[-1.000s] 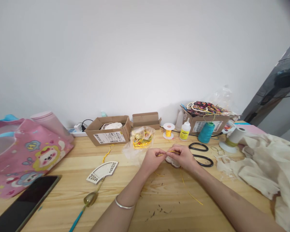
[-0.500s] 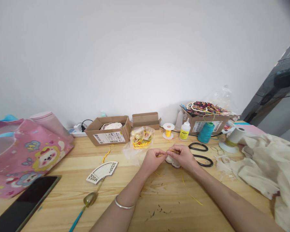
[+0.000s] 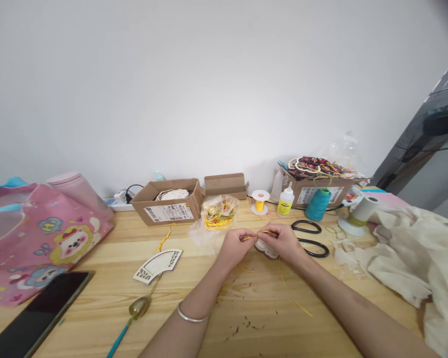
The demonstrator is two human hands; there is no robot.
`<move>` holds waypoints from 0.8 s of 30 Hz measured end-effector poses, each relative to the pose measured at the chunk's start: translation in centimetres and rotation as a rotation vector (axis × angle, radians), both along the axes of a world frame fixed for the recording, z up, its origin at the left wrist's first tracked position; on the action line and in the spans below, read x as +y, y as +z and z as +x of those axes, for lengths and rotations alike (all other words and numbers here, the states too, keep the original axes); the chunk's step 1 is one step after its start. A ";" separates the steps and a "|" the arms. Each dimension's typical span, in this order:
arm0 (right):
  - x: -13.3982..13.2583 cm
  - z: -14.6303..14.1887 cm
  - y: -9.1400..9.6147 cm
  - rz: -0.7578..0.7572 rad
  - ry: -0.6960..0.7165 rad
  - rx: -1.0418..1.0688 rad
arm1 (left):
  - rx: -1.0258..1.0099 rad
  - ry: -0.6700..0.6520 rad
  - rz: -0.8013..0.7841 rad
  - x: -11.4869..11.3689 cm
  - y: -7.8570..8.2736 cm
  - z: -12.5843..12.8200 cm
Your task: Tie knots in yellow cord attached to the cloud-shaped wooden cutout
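Both my hands meet near the middle of the table, fingertips pinched close together on a thin yellow cord (image 3: 291, 297). My left hand (image 3: 238, 247) grips the cord from the left, and my right hand (image 3: 281, 242) pinches it from the right. A scalloped pale wooden piece (image 3: 266, 249) with a darker edge shows below the fingers, partly covered by my right hand. The cord's long end trails from under that hand across the tabletop toward me. Just right of my right hand lie the black scissor handles (image 3: 314, 247); the blades are hidden.
Left lies a fan-shaped wooden pendant (image 3: 157, 266) with a gold bell-like piece and teal tassel. Behind are a cardboard box (image 3: 168, 211), a bag of yellow cords (image 3: 219, 219), a yellow spool (image 3: 260, 205), a glue bottle (image 3: 285, 203) and a teal thread cone (image 3: 318, 205). Cream cloth (image 3: 403, 258) lies right.
Almost nothing differs. Both hands keep the same pinch, with only a very slight shift of the wooden piece beneath the fingers.
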State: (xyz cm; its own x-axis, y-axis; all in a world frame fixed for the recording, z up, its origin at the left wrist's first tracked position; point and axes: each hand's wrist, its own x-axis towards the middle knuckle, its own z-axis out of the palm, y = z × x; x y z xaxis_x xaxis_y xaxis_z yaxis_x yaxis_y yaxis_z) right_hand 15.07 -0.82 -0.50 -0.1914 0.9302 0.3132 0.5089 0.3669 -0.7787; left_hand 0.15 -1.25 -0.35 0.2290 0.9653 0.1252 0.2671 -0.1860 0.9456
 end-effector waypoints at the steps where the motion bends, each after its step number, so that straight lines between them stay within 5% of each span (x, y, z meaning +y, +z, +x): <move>1: 0.0 0.0 0.0 0.002 -0.001 0.000 | -0.007 -0.005 -0.006 0.0 0.0 0.0; 24: 0.0 0.0 -0.1 0.031 0.013 -0.017 | 0.094 0.034 0.004 0.2 0.0 -0.1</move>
State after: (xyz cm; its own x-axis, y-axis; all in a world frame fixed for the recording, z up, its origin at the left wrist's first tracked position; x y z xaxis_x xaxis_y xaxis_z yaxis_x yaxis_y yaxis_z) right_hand 15.11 -0.80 -0.56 -0.2084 0.9176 0.3384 0.5169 0.3971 -0.7584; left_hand 0.10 -1.09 -0.39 0.2068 0.9724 0.1083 0.3607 -0.1787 0.9154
